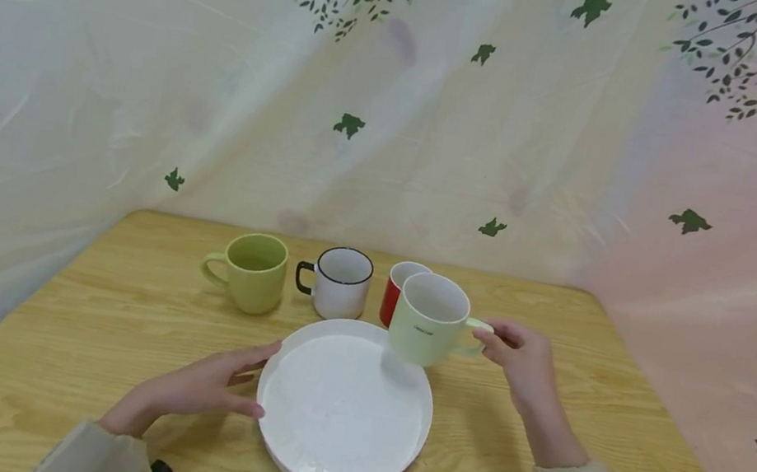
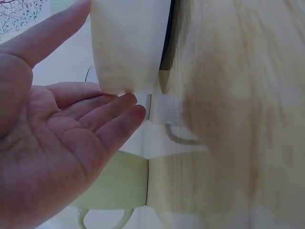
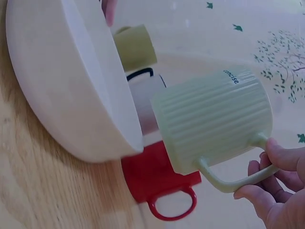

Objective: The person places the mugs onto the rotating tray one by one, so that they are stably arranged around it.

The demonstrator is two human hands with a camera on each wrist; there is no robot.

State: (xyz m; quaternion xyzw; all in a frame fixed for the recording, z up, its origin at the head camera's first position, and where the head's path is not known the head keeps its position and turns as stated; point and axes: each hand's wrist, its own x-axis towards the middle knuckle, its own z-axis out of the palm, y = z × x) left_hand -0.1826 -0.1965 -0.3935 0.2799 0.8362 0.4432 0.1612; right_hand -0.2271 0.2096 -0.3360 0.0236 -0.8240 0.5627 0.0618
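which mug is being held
The ribbed pale green mug, held by the right hand; the yellow-green mug, white mug and red mug stand on the table.

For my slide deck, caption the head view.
The right hand holds a pale green mug by its handle while the left hand touches a round white tray.

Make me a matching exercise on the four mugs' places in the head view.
1. Pale green ribbed mug
2. Olive-green rounded mug
3. White mug with black rim
4. Red mug, white inside

A. Between two other standing mugs
B. Partly hidden behind another mug
C. In the right grip, by its handle
D. Leftmost mug

Pairs: 1-C; 2-D; 3-A; 4-B
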